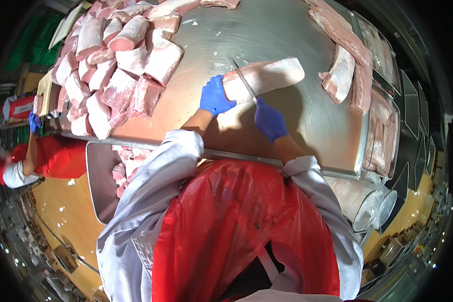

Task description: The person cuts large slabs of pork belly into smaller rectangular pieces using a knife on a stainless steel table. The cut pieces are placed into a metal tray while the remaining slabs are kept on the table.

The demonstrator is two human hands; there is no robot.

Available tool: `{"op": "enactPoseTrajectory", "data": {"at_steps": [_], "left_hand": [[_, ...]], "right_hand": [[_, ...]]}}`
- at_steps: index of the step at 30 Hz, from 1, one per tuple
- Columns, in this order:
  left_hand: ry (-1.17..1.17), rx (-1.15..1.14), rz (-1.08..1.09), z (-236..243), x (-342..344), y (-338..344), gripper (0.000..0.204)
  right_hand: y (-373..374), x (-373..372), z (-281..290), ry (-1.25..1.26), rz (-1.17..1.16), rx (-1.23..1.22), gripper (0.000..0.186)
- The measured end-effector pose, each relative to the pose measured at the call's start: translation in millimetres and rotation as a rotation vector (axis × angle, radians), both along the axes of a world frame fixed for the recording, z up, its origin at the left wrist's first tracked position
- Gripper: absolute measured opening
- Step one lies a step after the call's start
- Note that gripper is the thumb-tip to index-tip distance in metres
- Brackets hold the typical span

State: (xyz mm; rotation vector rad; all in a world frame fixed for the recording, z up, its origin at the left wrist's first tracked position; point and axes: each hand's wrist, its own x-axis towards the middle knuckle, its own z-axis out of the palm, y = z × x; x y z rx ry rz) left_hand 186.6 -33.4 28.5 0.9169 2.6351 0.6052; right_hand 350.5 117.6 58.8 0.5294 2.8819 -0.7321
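A long pale piece of pork loin lies across the metal table in front of me, with a white fat side and a pinker far edge. My left hand, in a blue glove, grips its left end, the fingers bent over the meat. In my right hand, also gloved in blue, is a knife. Its long thin blade slants away to the left across the loin, close to my left hand, and the tip reaches past the far edge. My right fingers wrap around the handle and hide it.
A big heap of cut pork pieces covers the table's left side. Long pork strips lie at the right edge, beside trays of meat. A metal bin with meat stands below left. At far left works another person.
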Motion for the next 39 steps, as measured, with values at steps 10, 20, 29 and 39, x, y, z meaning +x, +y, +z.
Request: {"op": "enactPoseTrajectory", "data": {"at_steps": [10, 20, 29, 39], "left_hand": [[-0.037, -0.055, 0.093, -3.5, -3.2, 17.1, 0.099], [-0.063, -0.007, 0.101, -8.8, -2.3, 17.1, 0.085], [0.035, -0.028, 0.055, -13.9, 6.6, 10.3, 0.08], [-0.084, 0.015, 0.158, -10.7, 12.5, -3.5, 0.075]], "right_hand": [[10.1, -1.9, 14.2, -0.021, 0.054, -0.081, 0.029], [18.8, 20.9, -13.9, 0.168, 0.186, 0.048, 0.018], [6.4, -56.9, -10.2, 0.088, 0.052, -0.067, 0.024], [18.2, 26.9, -34.6, -0.248, 0.116, -0.047, 0.028]]}}
